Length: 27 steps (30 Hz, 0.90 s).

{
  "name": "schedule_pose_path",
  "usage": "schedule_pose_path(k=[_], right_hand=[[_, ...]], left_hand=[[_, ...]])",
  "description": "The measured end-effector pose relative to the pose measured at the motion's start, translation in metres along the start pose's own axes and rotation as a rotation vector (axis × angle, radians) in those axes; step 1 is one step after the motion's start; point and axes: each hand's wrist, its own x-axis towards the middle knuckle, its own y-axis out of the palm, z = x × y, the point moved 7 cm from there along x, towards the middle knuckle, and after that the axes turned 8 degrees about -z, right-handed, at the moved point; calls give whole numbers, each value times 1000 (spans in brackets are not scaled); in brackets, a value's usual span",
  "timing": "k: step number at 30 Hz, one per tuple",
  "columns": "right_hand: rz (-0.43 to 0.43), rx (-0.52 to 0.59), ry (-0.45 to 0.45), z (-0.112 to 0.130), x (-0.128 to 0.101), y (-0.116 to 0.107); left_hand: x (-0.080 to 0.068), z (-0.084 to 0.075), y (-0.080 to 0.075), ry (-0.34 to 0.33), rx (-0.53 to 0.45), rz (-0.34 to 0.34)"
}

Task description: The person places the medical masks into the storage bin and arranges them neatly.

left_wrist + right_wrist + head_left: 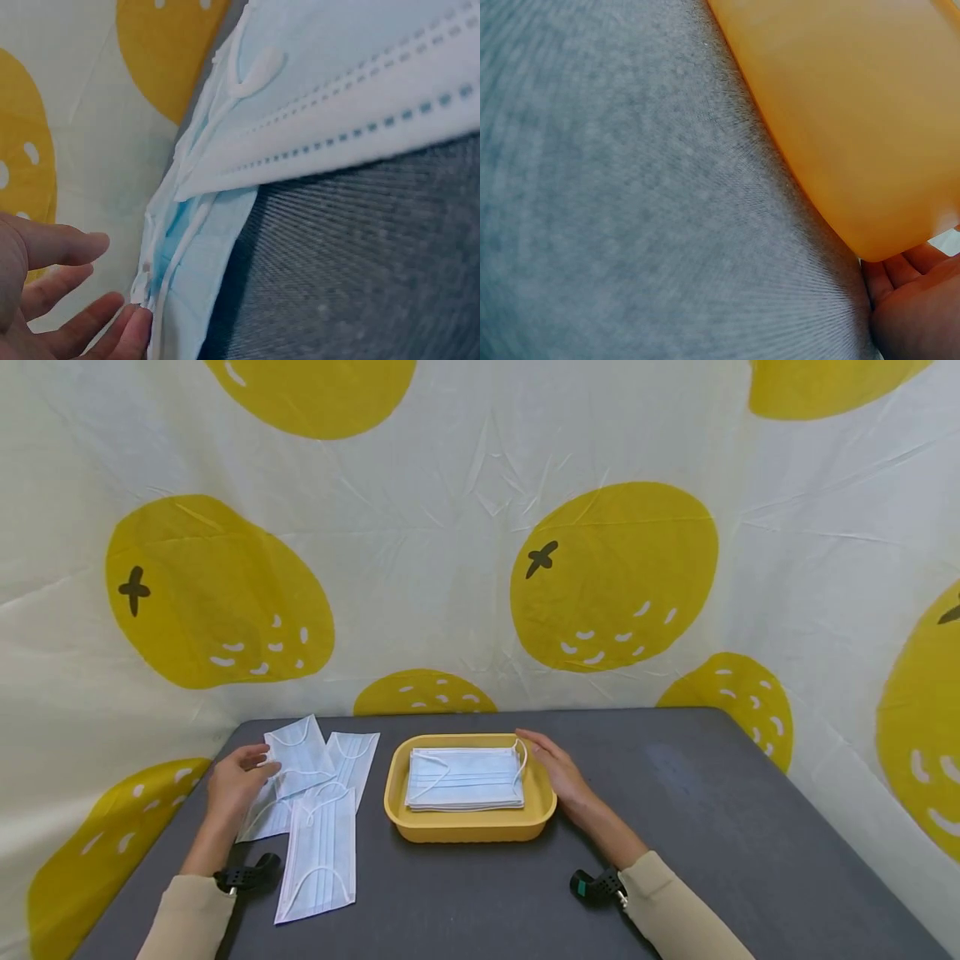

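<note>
Several pale blue disposable face masks (321,852) lie overlapping at the left. At their left edge is my left hand (238,781), its fingers loosely bent, with thumb and index finger apart. In the left wrist view, the lower fingertips (139,326) are right at a mask's edge (199,270). A neat stack of face masks (465,779) lies flat in the yellow tray (468,832), ear loops on top. My right hand (557,774) rests along the tray's right side with extended fingers. The right wrist view has the tray's outer wall (855,127) beside that hand (922,307).
The dark grey table (675,843) runs back to a white curtain (450,568) with yellow fruit prints. A black wrist camera (247,874) sits on the left wrist, another black camera (596,887) on the right.
</note>
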Motion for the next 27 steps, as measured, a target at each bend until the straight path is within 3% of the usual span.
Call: schedule_pose_path(k=[6, 17, 23, 27], right_hand=[[-9, -23, 5, 3, -1, -1], [6, -33, 0, 4, 0, -1], [3, -25, 6, 4, 0, 0], [3, -30, 11, 2, 0, 0]], left_hand=[[-2, 0, 6, -6, -9, 15], [-2, 2, 6, 11, 9, -44], [-2, 6, 4, -40, -14, -94], [-5, 3, 3, -44, 27, -80]])
